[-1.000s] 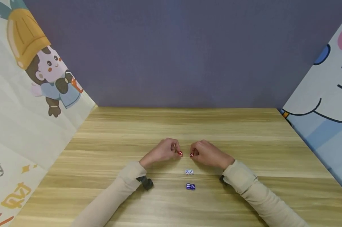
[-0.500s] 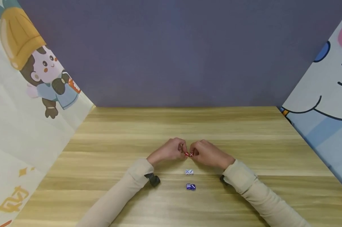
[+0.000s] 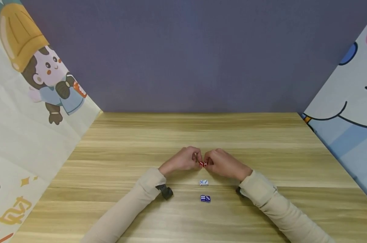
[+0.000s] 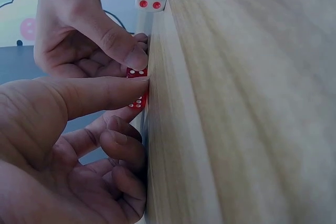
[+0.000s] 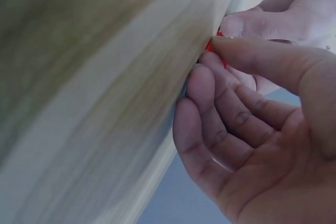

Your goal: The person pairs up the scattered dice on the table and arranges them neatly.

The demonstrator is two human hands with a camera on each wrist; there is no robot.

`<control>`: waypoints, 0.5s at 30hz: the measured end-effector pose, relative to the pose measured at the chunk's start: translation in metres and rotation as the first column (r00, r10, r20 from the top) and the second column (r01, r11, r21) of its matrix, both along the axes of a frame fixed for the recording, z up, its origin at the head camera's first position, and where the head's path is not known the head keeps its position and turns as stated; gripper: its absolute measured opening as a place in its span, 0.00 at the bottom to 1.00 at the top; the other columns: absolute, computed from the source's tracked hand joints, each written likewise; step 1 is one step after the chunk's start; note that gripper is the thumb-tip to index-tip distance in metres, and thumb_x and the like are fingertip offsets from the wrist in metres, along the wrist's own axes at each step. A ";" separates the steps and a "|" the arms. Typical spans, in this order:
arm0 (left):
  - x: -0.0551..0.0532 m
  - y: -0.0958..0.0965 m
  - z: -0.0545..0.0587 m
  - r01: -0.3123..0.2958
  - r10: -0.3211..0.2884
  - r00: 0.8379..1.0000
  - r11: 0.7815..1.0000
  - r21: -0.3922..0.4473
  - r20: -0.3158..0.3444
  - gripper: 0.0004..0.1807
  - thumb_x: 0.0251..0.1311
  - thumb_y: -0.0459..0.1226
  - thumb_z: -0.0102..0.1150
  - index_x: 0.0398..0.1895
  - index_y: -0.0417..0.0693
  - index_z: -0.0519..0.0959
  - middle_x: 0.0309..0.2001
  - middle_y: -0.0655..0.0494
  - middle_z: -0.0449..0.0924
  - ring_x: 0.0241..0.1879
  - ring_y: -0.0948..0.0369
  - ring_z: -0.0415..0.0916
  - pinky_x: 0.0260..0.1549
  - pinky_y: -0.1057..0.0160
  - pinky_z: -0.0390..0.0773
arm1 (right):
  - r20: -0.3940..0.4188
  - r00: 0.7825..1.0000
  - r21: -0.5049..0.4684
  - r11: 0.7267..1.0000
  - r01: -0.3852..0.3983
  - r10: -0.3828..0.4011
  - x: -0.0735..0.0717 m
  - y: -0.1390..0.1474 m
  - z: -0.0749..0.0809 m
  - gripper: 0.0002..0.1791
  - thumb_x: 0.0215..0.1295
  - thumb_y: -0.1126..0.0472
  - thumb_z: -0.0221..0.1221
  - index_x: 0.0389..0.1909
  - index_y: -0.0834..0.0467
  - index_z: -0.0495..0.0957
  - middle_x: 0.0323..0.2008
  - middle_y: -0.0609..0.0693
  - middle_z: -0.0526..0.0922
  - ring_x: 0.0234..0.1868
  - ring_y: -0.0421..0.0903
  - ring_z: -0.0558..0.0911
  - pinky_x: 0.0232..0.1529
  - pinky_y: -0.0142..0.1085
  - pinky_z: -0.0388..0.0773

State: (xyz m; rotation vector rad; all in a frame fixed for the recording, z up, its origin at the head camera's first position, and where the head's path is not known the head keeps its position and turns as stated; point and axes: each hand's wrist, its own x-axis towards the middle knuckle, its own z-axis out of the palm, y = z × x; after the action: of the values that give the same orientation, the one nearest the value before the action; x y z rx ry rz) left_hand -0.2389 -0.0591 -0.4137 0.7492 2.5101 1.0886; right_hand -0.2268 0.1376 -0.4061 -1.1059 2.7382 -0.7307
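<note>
My left hand (image 3: 185,159) pinches a red die (image 3: 201,164) between thumb and finger, down at the wooden tabletop. Close against it on the right is a second red die (image 3: 205,164), pinched by my right hand (image 3: 223,163). Both dice carry white pips, and in the left wrist view the left one (image 4: 137,103) is partly covered by the thumb. The right wrist view shows only slivers of red (image 5: 209,46) behind the fingertips. Nearer me lie two white dice (image 3: 203,182) side by side, and below them two blue dice (image 3: 205,198), also side by side.
The wood-grain table (image 3: 135,135) runs back to a dark grey-blue panel (image 3: 183,57). Cartoon-printed sheets flank it, one on the left (image 3: 13,135) and one on the right (image 3: 347,101). Dark straps circle both wrists.
My left hand has moved right with its red die, closing the gap to the other red die. My right hand has stayed in place. The white and blue dice keep their places.
</note>
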 end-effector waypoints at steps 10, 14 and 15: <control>0.002 -0.001 0.003 -0.010 0.010 1.000 1.000 0.001 0.014 0.09 0.50 0.28 0.72 0.31 0.44 0.80 0.23 0.55 0.78 0.21 0.66 0.68 0.22 0.70 0.69 | 0.009 1.000 0.010 1.000 0.019 -0.019 0.001 -0.002 0.001 0.03 0.58 0.69 0.66 0.31 0.59 0.82 0.27 0.45 0.82 0.27 0.34 0.77 0.30 0.29 0.76; 0.003 -0.001 0.003 -0.009 0.009 1.000 1.000 0.006 0.016 0.09 0.50 0.27 0.71 0.31 0.44 0.80 0.25 0.54 0.79 0.22 0.66 0.69 0.23 0.70 0.70 | 0.012 1.000 0.005 1.000 0.019 -0.019 0.001 -0.002 0.000 0.03 0.57 0.69 0.66 0.31 0.59 0.82 0.27 0.45 0.82 0.26 0.34 0.76 0.30 0.29 0.76; 0.003 -0.001 0.003 -0.009 0.008 1.000 1.000 0.006 0.017 0.09 0.50 0.27 0.71 0.31 0.44 0.80 0.25 0.54 0.80 0.22 0.66 0.70 0.23 0.70 0.70 | 0.014 1.000 0.003 1.000 0.020 -0.020 0.002 -0.001 -0.001 0.03 0.57 0.69 0.66 0.31 0.59 0.82 0.27 0.45 0.82 0.26 0.34 0.76 0.30 0.29 0.76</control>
State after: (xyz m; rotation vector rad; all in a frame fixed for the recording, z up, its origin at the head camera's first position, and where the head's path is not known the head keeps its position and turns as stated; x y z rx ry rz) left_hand -0.2363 -0.0601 -0.4107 0.7285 2.4993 1.1014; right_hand -0.2252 0.1362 -0.4066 -1.0706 2.7416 -0.7338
